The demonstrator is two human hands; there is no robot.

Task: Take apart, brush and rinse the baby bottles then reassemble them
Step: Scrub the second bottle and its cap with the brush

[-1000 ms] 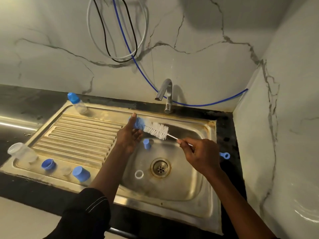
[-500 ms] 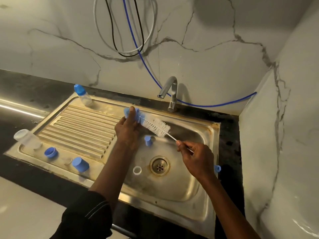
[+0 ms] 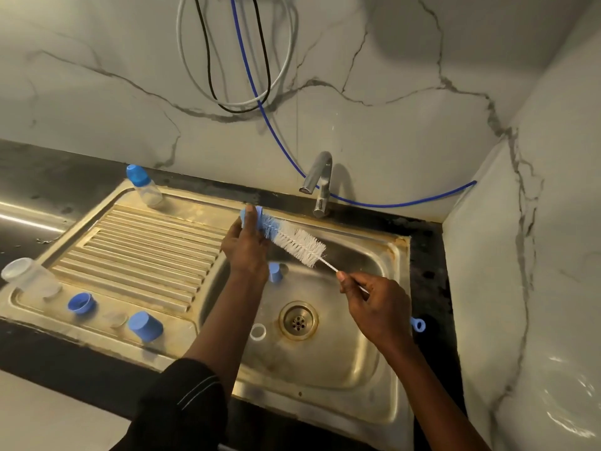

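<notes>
A steel sink [image 3: 395, 288] with a ribbed drainboard [image 3: 146, 242] on its left sits in a dark counter [image 3: 48, 177], in a corner of pale veined walls [image 3: 390, 60]. A tap [image 3: 320, 180] stands behind the basin, and a blue hose [image 3: 260, 102] and cables loop on the wall above it.

Over the basin's back left edge, the left hand [image 3: 245, 247] grips a blue cap [image 3: 259, 212], thumb curled across it. The brush [image 3: 299, 243] slants down to the right from the cap, its blue tip at the cap's mouth. I cannot tell how far in it goes. The right hand [image 3: 380, 307] pinches the wire handle between thumb and curled fingers.

Below the hands, a second cap [image 3: 275, 273] and a white ring [image 3: 258, 332] lie in the basin near the drain [image 3: 298, 319]. A capped bottle [image 3: 144, 187] stands at the drainboard's back corner. An open bottle [image 3: 29, 276], a collar [image 3: 81, 302] and a third cap [image 3: 145, 325] line its front edge. The right wall stands close beside the sink's right rim.
</notes>
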